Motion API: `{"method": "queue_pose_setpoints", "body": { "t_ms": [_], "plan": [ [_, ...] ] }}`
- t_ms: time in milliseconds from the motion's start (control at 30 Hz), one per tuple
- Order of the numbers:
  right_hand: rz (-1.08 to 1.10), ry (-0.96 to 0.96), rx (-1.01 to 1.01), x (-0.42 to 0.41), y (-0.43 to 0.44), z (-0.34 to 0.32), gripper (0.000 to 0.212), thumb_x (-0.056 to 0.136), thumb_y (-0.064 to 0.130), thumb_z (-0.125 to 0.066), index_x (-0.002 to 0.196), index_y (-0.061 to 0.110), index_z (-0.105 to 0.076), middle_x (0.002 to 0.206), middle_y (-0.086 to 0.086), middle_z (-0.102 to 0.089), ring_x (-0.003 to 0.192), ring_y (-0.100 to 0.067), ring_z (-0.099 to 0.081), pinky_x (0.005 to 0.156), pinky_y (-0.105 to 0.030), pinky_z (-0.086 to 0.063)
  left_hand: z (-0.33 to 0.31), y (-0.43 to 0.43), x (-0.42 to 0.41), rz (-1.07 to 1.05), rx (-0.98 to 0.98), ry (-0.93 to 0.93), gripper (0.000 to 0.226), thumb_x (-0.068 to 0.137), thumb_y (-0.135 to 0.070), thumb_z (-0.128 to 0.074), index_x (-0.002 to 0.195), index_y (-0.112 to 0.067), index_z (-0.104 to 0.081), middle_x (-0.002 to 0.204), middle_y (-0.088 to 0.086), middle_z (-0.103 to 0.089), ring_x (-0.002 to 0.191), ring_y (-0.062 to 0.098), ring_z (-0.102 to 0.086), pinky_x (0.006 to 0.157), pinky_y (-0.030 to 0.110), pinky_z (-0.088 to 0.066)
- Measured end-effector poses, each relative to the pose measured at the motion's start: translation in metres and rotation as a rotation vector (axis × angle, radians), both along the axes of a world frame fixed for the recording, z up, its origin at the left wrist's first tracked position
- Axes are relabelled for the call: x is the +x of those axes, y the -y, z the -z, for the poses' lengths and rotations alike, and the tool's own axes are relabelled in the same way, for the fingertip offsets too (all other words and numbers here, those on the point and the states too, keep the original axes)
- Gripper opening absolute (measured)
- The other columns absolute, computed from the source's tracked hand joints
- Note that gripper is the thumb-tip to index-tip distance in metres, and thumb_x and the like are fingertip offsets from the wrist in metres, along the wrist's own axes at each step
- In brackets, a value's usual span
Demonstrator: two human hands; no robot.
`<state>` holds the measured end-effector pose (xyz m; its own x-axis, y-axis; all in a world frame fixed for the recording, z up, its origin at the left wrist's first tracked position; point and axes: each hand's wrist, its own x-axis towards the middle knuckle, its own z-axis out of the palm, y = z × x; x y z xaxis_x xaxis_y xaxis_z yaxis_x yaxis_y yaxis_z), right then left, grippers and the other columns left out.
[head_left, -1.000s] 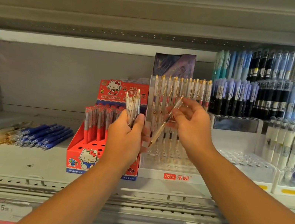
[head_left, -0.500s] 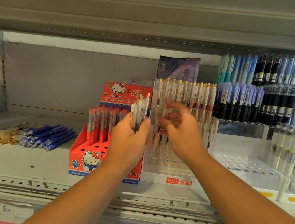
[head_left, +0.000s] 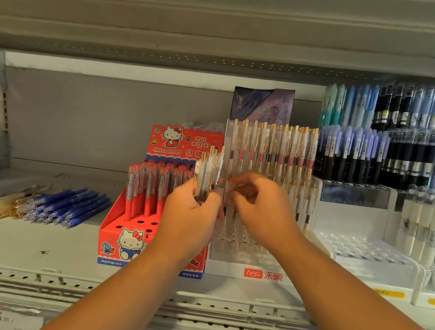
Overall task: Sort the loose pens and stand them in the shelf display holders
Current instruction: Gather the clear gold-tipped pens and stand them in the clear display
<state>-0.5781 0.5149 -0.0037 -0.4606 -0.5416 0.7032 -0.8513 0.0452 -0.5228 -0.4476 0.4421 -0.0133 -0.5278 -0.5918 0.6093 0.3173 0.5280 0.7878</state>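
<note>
clear pens (head_left: pixel 209 173) bunched upright in left hand (head_left: pixel 189 220), right hand (head_left: pixel 262 215) curled beside, grip unclear

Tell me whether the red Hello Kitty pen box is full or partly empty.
Partly empty. Red pens stand in the back rows of the Hello Kitty box, while several round holes in its front rows are bare.

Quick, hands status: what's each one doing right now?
Left hand: grips a bunch of clear pens.
Right hand: fingers curled at the clear holder; cannot tell if it holds a pen.
</note>
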Motion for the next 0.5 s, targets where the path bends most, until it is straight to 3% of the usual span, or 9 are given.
{"method": "queue_pose_setpoints", "body": {
  "t_ms": [167,300,367,500],
  "plan": [
    [-0.152,0.142,-0.192,0.006,-0.01,-0.007,0.025,0.095,0.016,-0.058,0.114,0.032,-0.064,0.097,0.024,-0.063,0.088,0.011,-0.058,0.067,-0.003,-0.044,0.001,-0.004,0.002,0.105,0.018,0.069,0.029,0.102,-0.017,-0.048,0.079,-0.005,-0.06,0.048,0.004,-0.055,0.037,0.016,-0.048,0.038,0.024,-0.042],
    [-0.403,0.377,-0.225,0.013,-0.013,-0.011,0.026,0.096,0.013,-0.059,0.115,0.028,-0.067,0.103,0.015,-0.073,0.097,0.0,-0.066,0.074,-0.019,-0.054,0.0,-0.006,0.001,0.191,0.012,0.068,0.016,0.103,-0.017,-0.048,0.096,-0.017,-0.063,0.071,0.008,-0.068,0.045,0.024,-0.055,0.039,0.027,-0.045],
    [-0.459,0.452,-0.214,0.013,-0.013,-0.012,0.024,0.095,0.011,-0.06,0.11,0.028,-0.067,0.103,0.014,-0.074,0.098,-0.001,-0.068,0.079,-0.02,-0.055,0.0,-0.006,0.0,0.223,0.028,0.083,0.015,0.103,-0.017,-0.048,0.102,-0.022,-0.062,0.077,0.01,-0.069,0.048,0.026,-0.057,0.04,0.03,-0.048],
    [-0.51,0.557,-0.276,0.01,-0.014,-0.013,0.021,0.092,0.009,-0.065,0.108,0.022,-0.062,0.096,0.009,-0.076,0.093,-0.006,-0.071,0.075,-0.019,-0.055,0.0,-0.006,0.0,0.256,0.093,0.081,0.015,0.103,-0.018,-0.048,0.106,-0.023,-0.062,0.08,0.012,-0.07,0.052,0.026,-0.062,0.045,0.037,-0.055]
  ]
}}
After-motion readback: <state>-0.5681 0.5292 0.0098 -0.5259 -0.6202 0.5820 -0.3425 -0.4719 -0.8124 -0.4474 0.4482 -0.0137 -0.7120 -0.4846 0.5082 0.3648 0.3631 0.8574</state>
